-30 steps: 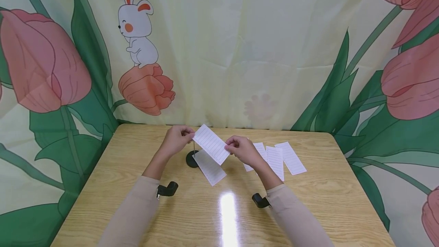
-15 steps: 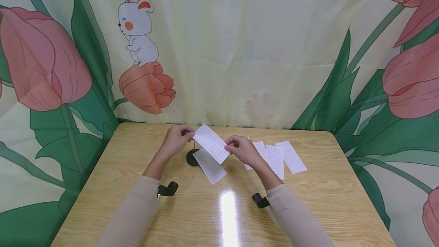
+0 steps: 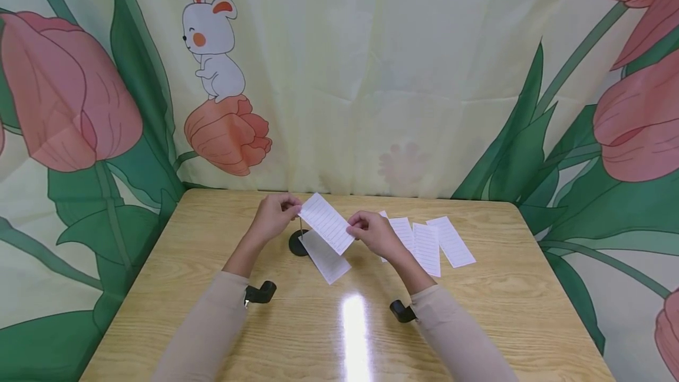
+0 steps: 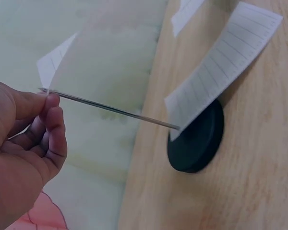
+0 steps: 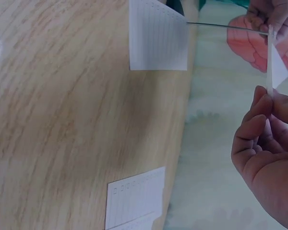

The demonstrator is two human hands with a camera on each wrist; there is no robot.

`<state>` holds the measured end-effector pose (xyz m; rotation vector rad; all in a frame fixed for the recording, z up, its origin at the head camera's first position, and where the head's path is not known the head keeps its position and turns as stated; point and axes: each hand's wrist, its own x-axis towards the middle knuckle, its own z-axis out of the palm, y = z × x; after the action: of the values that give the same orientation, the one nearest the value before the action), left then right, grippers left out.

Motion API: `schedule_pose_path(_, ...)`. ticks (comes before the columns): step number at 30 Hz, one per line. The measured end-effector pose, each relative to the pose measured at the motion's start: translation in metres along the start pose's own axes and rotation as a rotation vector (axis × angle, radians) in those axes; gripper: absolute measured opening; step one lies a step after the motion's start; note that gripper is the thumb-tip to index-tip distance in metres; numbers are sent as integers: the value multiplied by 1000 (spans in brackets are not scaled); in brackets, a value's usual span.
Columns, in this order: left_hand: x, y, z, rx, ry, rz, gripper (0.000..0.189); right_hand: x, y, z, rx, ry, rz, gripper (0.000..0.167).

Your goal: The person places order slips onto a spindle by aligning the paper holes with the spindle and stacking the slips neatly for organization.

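A bill spike stands on the table, with a round black base [image 3: 297, 243] and a thin upright metal rod [image 4: 110, 109]. One lined paper slip [image 3: 325, 259] is threaded low on the rod, its corner at the base and its far end sloping outward. My left hand [image 3: 273, 215] pinches the corner of a second lined slip [image 3: 326, 226] at the rod's top. In the left wrist view the rod's tip pokes out just past that corner. My right hand [image 3: 375, 231] pinches the opposite end of this slip between thumb and fingers, holding it above the lower one.
Several more lined slips [image 3: 450, 242] lie on the wooden table [image 3: 297, 335] to the right, partly behind my right hand and forearm. A curtain [image 3: 339, 75] printed with tulips and a rabbit hangs along the table's back edge.
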<state>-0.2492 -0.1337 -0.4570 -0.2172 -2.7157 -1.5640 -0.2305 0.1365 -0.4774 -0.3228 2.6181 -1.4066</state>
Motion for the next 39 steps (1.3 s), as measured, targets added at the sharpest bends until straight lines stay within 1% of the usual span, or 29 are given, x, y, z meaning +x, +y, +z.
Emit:
schedule_pose_path(5, 0, -10, 3, 10, -13, -27, 11, -2, 2, 5, -34, 9, 1, 6)
schedule_pose_path(8, 0, -15, 5, 10, -21, -32, 11, -3, 5, 8, -42, 8, 3, 5)
schedule_pose_path(15, 0, -25, 9, 18, -41, -44, 11, -8, 9, 15, -36, -35, 30, 6)
schedule_pose_path(21, 1, -35, 15, -1, -58, -29, 10, -12, 15, 21, -56, -39, 65, 7)
schedule_pose_path(27, 0, -44, 21, 19, -53, -9, 7, -13, 22, 29, -86, -44, 81, 7)
schedule_pose_path(35, 0, -50, 28, 28, -54, -44, 7, -18, 32, 36, -108, -69, 64, 9)
schedule_pose_path(39, 1, -53, 30, 33, -69, -53, 7, -18, 35, 38, -152, -74, 36, 10)
